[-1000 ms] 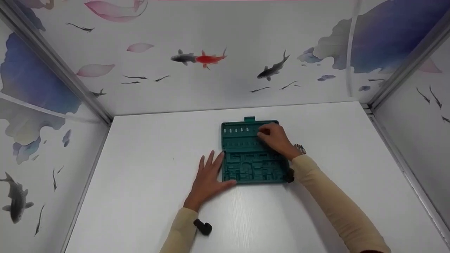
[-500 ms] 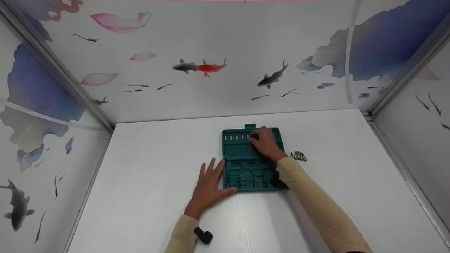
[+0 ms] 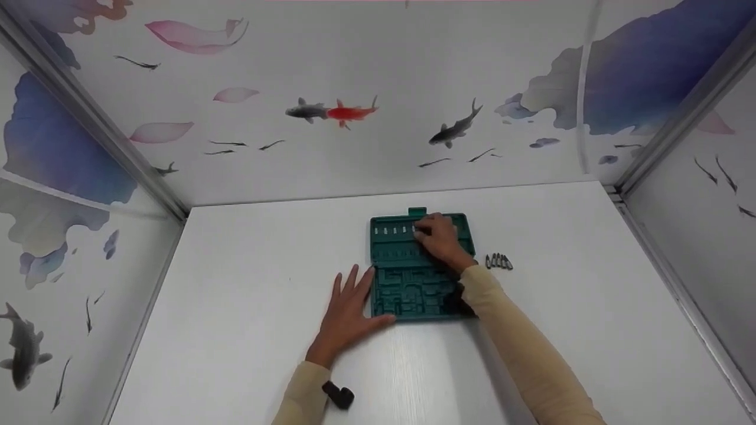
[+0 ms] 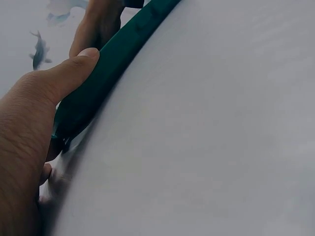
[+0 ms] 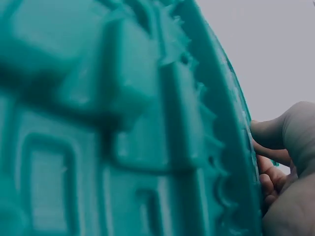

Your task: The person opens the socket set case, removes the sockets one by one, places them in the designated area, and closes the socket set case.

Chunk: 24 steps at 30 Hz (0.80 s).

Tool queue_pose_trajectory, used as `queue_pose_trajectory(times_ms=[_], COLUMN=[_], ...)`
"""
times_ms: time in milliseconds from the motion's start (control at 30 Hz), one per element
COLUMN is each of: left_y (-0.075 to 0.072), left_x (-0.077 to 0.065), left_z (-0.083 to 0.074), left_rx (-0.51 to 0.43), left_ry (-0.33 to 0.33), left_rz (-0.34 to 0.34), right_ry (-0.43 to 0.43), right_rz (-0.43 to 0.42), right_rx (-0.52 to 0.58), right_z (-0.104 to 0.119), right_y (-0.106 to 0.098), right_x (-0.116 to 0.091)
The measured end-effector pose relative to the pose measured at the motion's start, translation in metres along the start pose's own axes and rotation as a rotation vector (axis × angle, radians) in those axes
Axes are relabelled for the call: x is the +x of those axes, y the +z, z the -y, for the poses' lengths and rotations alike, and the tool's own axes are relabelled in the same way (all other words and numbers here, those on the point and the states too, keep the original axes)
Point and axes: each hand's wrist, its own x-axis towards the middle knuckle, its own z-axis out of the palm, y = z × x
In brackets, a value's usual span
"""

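Note:
An open green plastic tool case (image 3: 407, 287) lies flat on the table, its moulded tray toward me and its lid half away. A row of small silver bits (image 3: 395, 231) stands in the upper part of the lid half. My right hand (image 3: 442, 241) reaches over the case, thumb and fingers pinched together at the right end of that row; the small bit between the fingertips is mostly hidden. My left hand (image 3: 344, 321) rests at the case's near left corner with fingers spread, the thumb (image 4: 74, 73) on its front edge.
Several loose metal bits (image 3: 499, 261) lie side by side on the white table (image 3: 236, 330), right of the case. A latch tab (image 3: 417, 211) juts from the case's far edge. Printed panels enclose the table's back and sides.
My right hand has moved left along the row, and its fingertips are now right at the last visible bit. The loose bits at the right have come into fuller view. The left hand stays put.

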Motion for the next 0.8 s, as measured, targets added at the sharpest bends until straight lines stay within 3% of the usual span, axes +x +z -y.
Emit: queue_pose_trajectory(times_ms=[300, 467, 800], left_y=[0.0, -0.002, 0.0], left_x=[-0.001, -0.001, -0.002], left_z=[0.001, 0.003, 0.001], left_rx=[-0.025, -0.016, -0.027], left_ry=[-0.049, -0.03, -0.019], left_rz=[0.009, 0.006, -0.002], right_ry=[0.148, 0.163, 0.13], right_rz=[0.121, 0.087, -0.092], right_rx=[0.197, 0.305, 0.123], right_z=[0.006, 0.01, 0.009], right_y=[-0.012, -0.009, 0.006], right_x=[0.002, 0.001, 0.001])
